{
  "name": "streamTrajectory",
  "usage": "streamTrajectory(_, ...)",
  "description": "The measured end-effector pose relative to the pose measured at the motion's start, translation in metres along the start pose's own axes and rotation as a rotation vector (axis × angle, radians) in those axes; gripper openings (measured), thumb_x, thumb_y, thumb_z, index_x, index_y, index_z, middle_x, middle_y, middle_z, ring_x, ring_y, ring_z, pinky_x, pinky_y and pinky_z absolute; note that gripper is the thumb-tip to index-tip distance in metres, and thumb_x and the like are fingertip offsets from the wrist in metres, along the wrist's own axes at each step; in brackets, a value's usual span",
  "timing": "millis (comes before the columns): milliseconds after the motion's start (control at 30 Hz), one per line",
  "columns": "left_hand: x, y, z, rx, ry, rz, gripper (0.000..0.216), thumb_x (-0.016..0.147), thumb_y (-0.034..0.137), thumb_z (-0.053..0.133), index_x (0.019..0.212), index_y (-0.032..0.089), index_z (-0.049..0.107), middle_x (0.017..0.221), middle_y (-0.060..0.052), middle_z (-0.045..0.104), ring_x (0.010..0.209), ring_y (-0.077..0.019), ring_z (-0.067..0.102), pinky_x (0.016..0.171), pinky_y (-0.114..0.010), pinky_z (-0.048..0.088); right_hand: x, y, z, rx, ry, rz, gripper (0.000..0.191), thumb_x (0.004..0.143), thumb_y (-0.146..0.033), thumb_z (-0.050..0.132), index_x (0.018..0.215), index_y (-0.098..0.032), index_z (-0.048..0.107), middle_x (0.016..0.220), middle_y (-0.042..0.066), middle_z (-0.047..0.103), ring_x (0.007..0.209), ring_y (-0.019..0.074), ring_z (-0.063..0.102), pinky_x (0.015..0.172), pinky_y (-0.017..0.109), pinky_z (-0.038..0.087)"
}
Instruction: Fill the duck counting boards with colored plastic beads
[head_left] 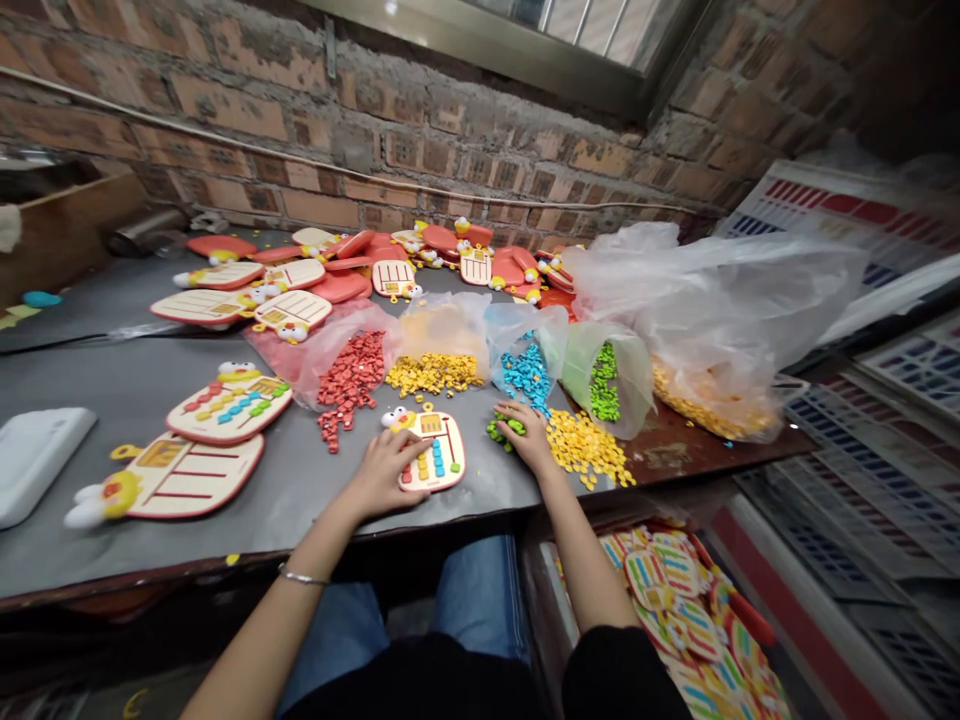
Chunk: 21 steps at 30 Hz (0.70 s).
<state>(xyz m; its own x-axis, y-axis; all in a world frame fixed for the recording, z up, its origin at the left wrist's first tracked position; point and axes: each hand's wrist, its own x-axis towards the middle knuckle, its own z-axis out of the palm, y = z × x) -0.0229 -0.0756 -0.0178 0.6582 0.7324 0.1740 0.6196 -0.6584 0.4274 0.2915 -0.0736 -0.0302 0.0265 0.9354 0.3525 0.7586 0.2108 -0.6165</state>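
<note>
My left hand (386, 470) rests on the edge of a small cream toy board (435, 455) with a yellow duck head and rows of coloured beads, fingers curled round it. My right hand (525, 432) lies just right of the board, its fingers bent over a small heap of green beads (501, 430) on the grey table (135, 385). Loose yellow beads (585, 448) lie beside that hand. Behind stand open plastic bags of red beads (346, 378), yellow beads (435, 372), blue beads (525, 375) and green beads (604, 385).
Two more toy boards (229, 408) (176, 480) lie at the left, near a white tray (34, 455). A pile of red and cream boards (337, 270) fills the back by the brick wall. A large clear bag (712, 300) sits right. Filled boards (675, 600) lie in a box below.
</note>
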Motion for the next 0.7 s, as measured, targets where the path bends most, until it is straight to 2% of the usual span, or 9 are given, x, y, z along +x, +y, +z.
streamTrajectory(200, 0.000, 0.000, 0.000, 0.012, 0.019, 0.006, 0.071, 0.070, 0.048, 0.069, 0.137, 0.030, 0.050, 0.125, -0.008, 0.051, 0.113, -0.0326, 0.042, 0.094, -0.045, 0.036, 0.002, 0.001, -0.004, 0.059, 0.030, -0.069, 0.046, 0.081, -0.042, 0.066, 0.124, -0.027, 0.062, 0.127, 0.009, 0.063, 0.121, 0.0302, 0.054, 0.106, 0.054, 0.030)
streamTrajectory(333, 0.001, 0.000, -0.001, 0.002, 0.013, 0.012, 0.070, 0.072, 0.050, 0.067, 0.136, 0.029, 0.051, 0.124, -0.009, 0.051, 0.113, -0.0328, 0.042, 0.094, -0.045, 0.036, 0.003, 0.003, -0.004, 0.239, 0.054, -0.086, 0.055, 0.084, -0.042, 0.061, 0.136, -0.027, 0.051, 0.127, 0.008, 0.062, 0.119, 0.0268, 0.056, 0.104, 0.050, 0.038)
streamTrajectory(467, 0.001, 0.001, -0.003, -0.012, 0.019, 0.012, 0.070, 0.071, 0.050, 0.068, 0.135, 0.028, 0.052, 0.124, -0.009, 0.051, 0.113, -0.0321, 0.043, 0.096, -0.045, 0.035, 0.003, 0.008, 0.001, 0.442, 0.117, -0.025, 0.056, 0.088, -0.042, 0.053, 0.141, -0.026, 0.043, 0.125, 0.009, 0.061, 0.095, 0.0202, 0.066, 0.090, 0.041, 0.051)
streamTrajectory(567, 0.001, 0.001, -0.003, -0.014, 0.029, 0.017, 0.071, 0.070, 0.049, 0.069, 0.135, 0.028, 0.052, 0.124, -0.008, 0.051, 0.113, -0.0316, 0.043, 0.097, -0.044, 0.035, 0.003, 0.012, 0.003, 0.516, 0.143, -0.009, 0.052, 0.090, -0.039, 0.048, 0.140, -0.026, 0.042, 0.121, 0.008, 0.062, 0.070, 0.0139, 0.065, 0.077, 0.036, 0.054)
streamTrajectory(700, 0.001, 0.000, -0.002, -0.021, 0.023, 0.017, 0.073, 0.067, 0.049, 0.071, 0.134, 0.027, 0.052, 0.123, -0.008, 0.052, 0.113, -0.0314, 0.043, 0.097, -0.044, 0.035, 0.002, 0.015, 0.004, 0.553, 0.177, -0.013, 0.046, 0.088, -0.026, 0.042, 0.134, -0.026, 0.045, 0.116, 0.006, 0.063, 0.058, 0.0103, 0.063, 0.078, 0.036, 0.053)
